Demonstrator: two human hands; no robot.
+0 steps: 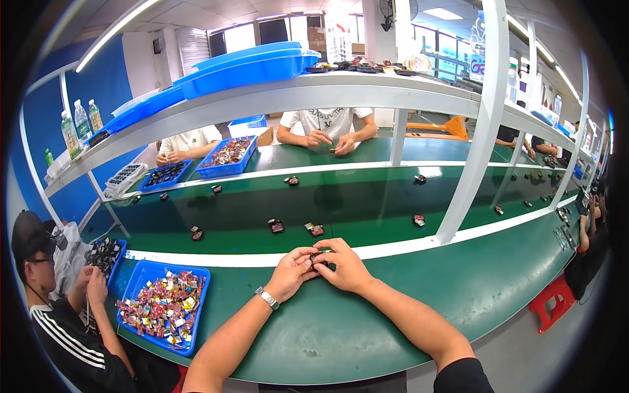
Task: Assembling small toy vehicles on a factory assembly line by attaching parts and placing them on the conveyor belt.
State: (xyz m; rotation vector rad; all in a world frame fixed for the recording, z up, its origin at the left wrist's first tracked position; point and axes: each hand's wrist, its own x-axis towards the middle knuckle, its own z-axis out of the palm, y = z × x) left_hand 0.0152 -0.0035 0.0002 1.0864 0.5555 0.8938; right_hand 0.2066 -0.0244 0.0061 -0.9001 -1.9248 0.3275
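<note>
Over the green worktop, near the white rail, my two hands meet around a small black part (317, 258). Fingers and thumb of my left hand (292, 271), with a watch on its wrist, pinch it from the left. My right hand (345, 267) curls over it from the right with bent fingers. Most of the part is covered by the fingers, so its exact kind does not show. Left of my left forearm stands a blue tray (205, 288) heaped with small red, white and yellow component pieces.
Beyond the white rail (386, 251), a green conveyor belt (354, 226) carries scattered small assemblies (316, 230). A co-worker (72, 314) sits at the left by a tray of black parts (108, 254). Overhead runs a shelf (262, 97) with a white post (481, 131) at the right.
</note>
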